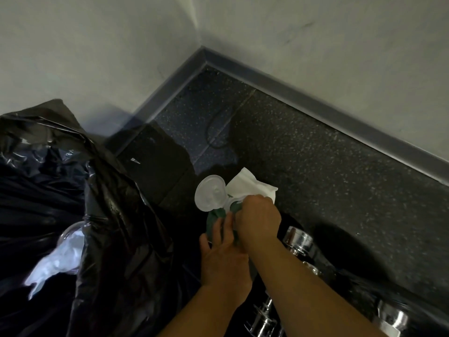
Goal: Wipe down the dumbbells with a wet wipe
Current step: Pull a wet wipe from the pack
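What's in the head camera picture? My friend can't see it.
The left hand holds a green tub with its clear lid flipped open, and the right hand pinches a white wet wipe at its top. Shiny dumbbells lie at lower right; a black rubbish bag sits at left.

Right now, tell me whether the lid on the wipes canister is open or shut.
Open. The lid stands flipped back beside the green canister, and the right hand pinches a white wipe sticking out of its top.
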A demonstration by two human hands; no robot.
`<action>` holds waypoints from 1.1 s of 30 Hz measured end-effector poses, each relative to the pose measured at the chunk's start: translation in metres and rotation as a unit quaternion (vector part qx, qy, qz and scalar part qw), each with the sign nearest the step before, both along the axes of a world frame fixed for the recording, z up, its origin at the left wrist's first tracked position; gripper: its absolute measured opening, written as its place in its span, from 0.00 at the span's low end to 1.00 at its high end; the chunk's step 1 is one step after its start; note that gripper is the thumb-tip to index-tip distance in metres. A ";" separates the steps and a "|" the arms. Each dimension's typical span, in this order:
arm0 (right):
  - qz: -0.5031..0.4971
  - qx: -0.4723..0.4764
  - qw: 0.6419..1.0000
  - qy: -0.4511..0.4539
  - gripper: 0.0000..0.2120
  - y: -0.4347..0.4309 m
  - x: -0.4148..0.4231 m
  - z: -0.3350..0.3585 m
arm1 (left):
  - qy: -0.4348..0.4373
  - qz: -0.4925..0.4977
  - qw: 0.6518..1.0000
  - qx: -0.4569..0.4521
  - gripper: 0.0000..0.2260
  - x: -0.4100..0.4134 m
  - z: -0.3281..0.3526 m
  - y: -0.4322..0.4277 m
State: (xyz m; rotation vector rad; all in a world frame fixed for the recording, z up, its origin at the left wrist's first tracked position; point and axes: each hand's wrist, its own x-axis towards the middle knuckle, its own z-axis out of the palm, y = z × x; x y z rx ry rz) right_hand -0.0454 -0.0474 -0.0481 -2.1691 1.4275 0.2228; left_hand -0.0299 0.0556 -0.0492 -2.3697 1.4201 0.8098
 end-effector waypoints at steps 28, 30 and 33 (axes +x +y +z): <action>-0.139 0.051 0.988 -0.054 0.10 -0.010 -0.007 -0.021 | 0.012 -0.028 0.999 0.032 0.30 0.005 0.017 -0.005; -0.125 0.045 0.990 -0.049 0.09 -0.009 -0.008 -0.018 | 0.014 -0.028 0.999 0.032 0.30 0.004 0.017 -0.005; -0.132 0.069 0.980 -0.135 0.05 -0.002 -0.021 -0.012 | 0.015 -0.025 0.999 0.030 0.30 0.003 0.017 -0.006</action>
